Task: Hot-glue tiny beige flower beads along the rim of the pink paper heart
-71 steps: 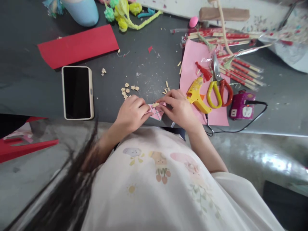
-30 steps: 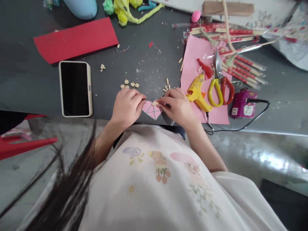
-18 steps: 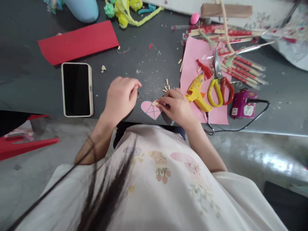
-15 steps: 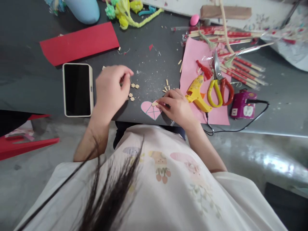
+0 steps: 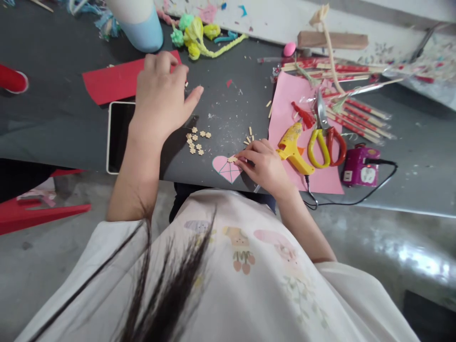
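My left hand [image 5: 162, 95] is raised over the red paper strip [image 5: 110, 80] and the phone [image 5: 119, 137], its fingers apart and nothing visible in them. My right hand [image 5: 265, 166] rests at the table's near edge. Its thumb and fingertips are pinched at a small pale flower-shaped piece [image 5: 231, 159] on the pink paper heart [image 5: 223, 171]. Dark lines divide the heart; its right side is partly hidden by the fingers. A loose group of flower-shaped pieces [image 5: 193, 146] lies to the left of the heart, and short pale sticks [image 5: 248, 139] lie above my right hand.
On the right, a yellow glue gun [image 5: 292, 148] and scissors [image 5: 322, 135] lie on pink paper [image 5: 281, 104]. A cable runs from a purple box [image 5: 361, 165]. Behind are wrapped red sticks [image 5: 359, 109]. A blue-and-white bottle [image 5: 144, 28] and yellow yarn [image 5: 199, 40] are at the back.
My left hand has moved up and away from the flower-shaped pieces, and its fingers have spread. More of those pieces now show. My right hand stays at the heart; the view has shifted slightly.
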Demonstrator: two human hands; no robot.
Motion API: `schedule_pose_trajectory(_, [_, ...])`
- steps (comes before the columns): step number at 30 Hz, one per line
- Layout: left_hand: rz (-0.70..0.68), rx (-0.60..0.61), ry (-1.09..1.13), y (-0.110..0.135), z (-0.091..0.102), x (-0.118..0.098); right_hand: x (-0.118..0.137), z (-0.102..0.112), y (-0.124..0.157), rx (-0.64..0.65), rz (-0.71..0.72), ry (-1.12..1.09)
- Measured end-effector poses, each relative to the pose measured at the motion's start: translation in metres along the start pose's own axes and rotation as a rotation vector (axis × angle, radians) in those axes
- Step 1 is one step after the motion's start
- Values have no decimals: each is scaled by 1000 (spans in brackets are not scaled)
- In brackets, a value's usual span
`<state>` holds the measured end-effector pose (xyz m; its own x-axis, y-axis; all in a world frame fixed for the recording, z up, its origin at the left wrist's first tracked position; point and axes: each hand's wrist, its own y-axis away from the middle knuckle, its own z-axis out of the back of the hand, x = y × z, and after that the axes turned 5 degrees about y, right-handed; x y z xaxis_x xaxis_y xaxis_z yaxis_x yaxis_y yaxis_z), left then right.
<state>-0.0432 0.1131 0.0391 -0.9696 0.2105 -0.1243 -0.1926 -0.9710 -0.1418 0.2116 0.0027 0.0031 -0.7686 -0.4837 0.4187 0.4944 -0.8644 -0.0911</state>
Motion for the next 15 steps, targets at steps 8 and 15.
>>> schedule_pose_trajectory(8, [75,56,-112,5,2,9,4,2,-2,13,3,-22])
schedule_pose_trajectory(15, [-252,-78,187,56,12,-3,7,-2,-9,19,-3,5])
